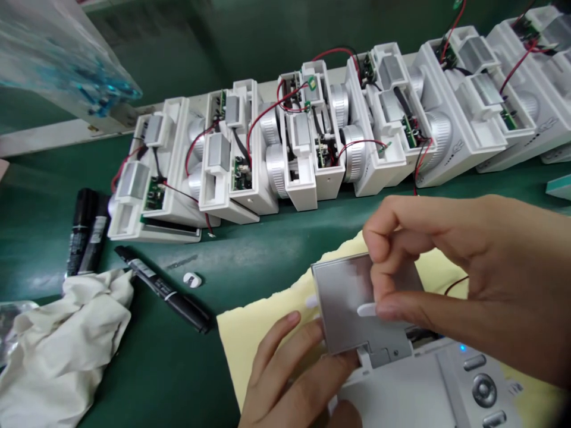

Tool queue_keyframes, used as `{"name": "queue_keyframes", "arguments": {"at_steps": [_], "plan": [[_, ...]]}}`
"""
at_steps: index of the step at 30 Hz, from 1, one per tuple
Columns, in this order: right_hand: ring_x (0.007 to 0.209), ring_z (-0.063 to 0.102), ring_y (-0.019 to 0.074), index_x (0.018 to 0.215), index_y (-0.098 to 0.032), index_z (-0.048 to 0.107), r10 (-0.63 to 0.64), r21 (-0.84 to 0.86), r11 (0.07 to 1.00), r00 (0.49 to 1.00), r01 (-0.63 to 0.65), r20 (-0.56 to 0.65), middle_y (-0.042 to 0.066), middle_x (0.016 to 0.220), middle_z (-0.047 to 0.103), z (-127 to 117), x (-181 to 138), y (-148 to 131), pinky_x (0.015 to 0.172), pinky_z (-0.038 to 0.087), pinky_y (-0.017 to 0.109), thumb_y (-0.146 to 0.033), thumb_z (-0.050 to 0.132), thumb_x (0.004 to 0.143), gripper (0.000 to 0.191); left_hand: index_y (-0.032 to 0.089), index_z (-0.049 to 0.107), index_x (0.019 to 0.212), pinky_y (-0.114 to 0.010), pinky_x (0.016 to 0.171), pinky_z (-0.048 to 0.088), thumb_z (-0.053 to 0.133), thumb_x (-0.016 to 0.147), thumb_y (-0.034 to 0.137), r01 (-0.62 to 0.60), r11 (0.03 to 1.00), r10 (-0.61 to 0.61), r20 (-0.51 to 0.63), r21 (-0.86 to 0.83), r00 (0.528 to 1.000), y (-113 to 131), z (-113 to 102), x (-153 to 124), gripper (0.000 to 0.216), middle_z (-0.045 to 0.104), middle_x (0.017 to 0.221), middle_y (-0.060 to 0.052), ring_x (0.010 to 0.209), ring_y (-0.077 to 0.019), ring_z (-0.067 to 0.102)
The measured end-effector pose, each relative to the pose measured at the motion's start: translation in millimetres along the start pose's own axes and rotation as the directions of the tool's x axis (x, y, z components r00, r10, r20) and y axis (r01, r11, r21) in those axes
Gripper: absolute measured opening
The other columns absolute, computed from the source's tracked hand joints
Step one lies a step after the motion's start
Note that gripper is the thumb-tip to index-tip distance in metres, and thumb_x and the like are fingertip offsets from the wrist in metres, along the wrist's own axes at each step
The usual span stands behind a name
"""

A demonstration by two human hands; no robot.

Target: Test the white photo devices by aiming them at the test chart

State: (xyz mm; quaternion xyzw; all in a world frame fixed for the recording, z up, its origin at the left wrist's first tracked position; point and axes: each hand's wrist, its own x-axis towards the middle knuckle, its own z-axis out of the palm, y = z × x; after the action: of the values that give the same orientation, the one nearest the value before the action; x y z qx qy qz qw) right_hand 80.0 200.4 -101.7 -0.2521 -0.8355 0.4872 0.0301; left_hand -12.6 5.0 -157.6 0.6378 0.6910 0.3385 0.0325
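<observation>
We pinch a flat silver panel (343, 297) narrowly in our right hand (473, 273), our left hand (285, 380) steadying its lower edge, its tabbed end meeting a white button-faced housing (397, 392) at the green worktop's (156, 368) near edge.

We count one left hand (285, 374), one right hand (482, 267), one grey pack (343, 297) between them and one white device (392, 392) beneath it. Along the bench (250, 249) we make out six white units (301, 190), though the last, cut off at the right edge, may hide a seventh. We also count three black markers (160, 291), one cloth (57, 339), one yellow sheet (263, 333), one small white cap (191, 279) and one clear bag (66, 59).
</observation>
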Motion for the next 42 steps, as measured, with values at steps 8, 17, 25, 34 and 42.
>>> {"name": "queue_keyframes", "arguments": {"at_steps": [8, 17, 25, 34, 42], "plan": [[0.042, 0.046, 0.0115, 0.071, -0.025, 0.049, -0.092, -0.168, 0.983, 0.993, 0.079, -0.074, -0.004, 0.055, 0.055, 12, -6, 3, 0.036, 0.029, 0.025, -0.014, 0.061, 0.068, 0.017, 0.029, 0.063, 0.08, -0.043, 0.088, 0.054, 0.059, 0.074, 0.015, -0.046, 0.999, 0.047, -0.043, 0.023, 0.998, 1, 4, -2, 0.015, 0.07, 0.083, 0.002, 0.093, -0.0234, 0.063], [0.056, 0.054, 0.0144, 0.093, -0.025, 0.053, -0.049, -0.086, 0.995, 0.995, 0.042, -0.082, 0.0, 0.08, 0.06, 14, 3, 1, 0.045, 0.042, 0.026, -0.03, 0.069, 0.067, 0.031, 0.021, 0.052, 0.066, -0.043, 0.088, 0.049, 0.056, 0.079, 0.031, -0.192, 0.973, 0.212, -0.169, 0.128, 0.963, -5, 4, 4, 0.018, 0.069, 0.081, -0.004, 0.094, -0.023, 0.061], [0.106, 0.057, 0.021, 0.11, -0.023, 0.058, -0.185, 0.266, 0.948, 0.983, 0.174, 0.016, 0.006, 0.112, 0.062, -40, -19, -5, 0.083, 0.05, 0.035, -0.042, 0.047, 0.087, 0.031, 0.018, 0.052, 0.078, -0.049, 0.088, 0.042, 0.06, 0.077, 0.039, -0.237, 0.956, 0.268, -0.183, 0.174, 0.946, -8, -2, 13, 0.023, 0.066, 0.09, -0.01, 0.096, -0.0279, 0.055], [0.118, 0.052, 0.0244, 0.122, -0.016, 0.055, -0.188, 0.085, 0.971, 0.931, 0.224, -0.312, 0.013, 0.118, 0.063, -4, -42, -3, 0.102, 0.036, 0.045, -0.047, 0.034, 0.092, 0.048, 0.019, 0.048, 0.096, -0.051, 0.086, 0.043, 0.064, 0.072, 0.041, -0.31, 0.931, 0.355, -0.278, 0.192, 0.893, -17, 8, 16, 0.036, 0.065, 0.099, -0.013, 0.095, -0.0281, 0.058], [0.116, 0.053, 0.0273, 0.115, -0.017, 0.059, -0.258, 0.111, 0.929, 0.832, 0.354, -0.491, 0.014, 0.119, 0.061, 18, -6, 5, 0.1, 0.038, 0.045, -0.056, 0.025, 0.088, 0.059, 0.021, 0.048, 0.096, -0.049, 0.087, 0.043, 0.074, 0.056, 0.036, -0.118, 0.993, 0.112, -0.265, -0.006, 0.958, -22, 17, 15, 0.051, 0.062, 0.099, -0.009, 0.094, -0.0279, 0.058]]}}
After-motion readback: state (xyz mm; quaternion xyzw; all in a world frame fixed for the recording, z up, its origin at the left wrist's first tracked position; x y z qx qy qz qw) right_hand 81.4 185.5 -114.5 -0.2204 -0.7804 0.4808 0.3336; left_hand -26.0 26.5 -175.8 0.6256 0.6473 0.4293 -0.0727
